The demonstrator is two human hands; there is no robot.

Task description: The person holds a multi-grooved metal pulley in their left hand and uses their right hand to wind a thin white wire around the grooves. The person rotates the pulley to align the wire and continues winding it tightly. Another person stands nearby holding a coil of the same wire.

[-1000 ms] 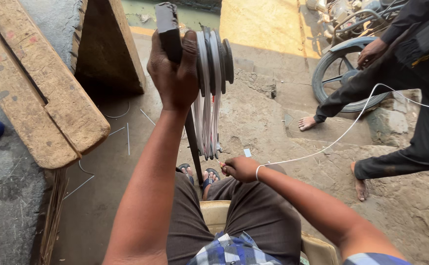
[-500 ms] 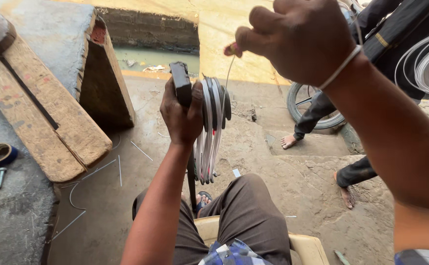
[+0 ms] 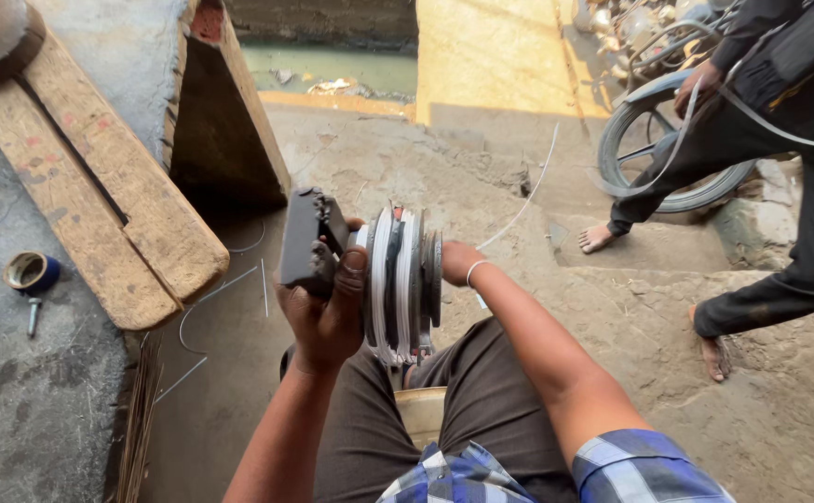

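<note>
- Spool (image 3: 402, 279) of pale wire stands on edge above my lap, its turns packed between round metal flanges. If those turns spring loose, they could tangle into a mess I cannot feed.
- My left hand (image 3: 325, 312) is closed firmly round the dark block-shaped handle (image 3: 306, 240) beside the spool, thumb pressed along its face. A slackened grasp would probably let the whole reel tip onto my knees.
- My right hand (image 3: 458, 261) sits just behind the far flange, mostly hidden; I cannot tell how far its fingers are curled or whether they pinch the wire. Fingers caught between wire and flange could get nipped.
- A loose white wire (image 3: 528, 191) trails from the spool across the concrete floor (image 3: 351, 158) toward another person (image 3: 789, 186) standing beside a coil (image 3: 654, 163) of dark wire. A tug from that side might jerk the reel out of line.
- Stray wire offcuts (image 3: 211, 307) lie near my feet by the wooden plank (image 3: 109, 186); they could snag the strand.
</note>
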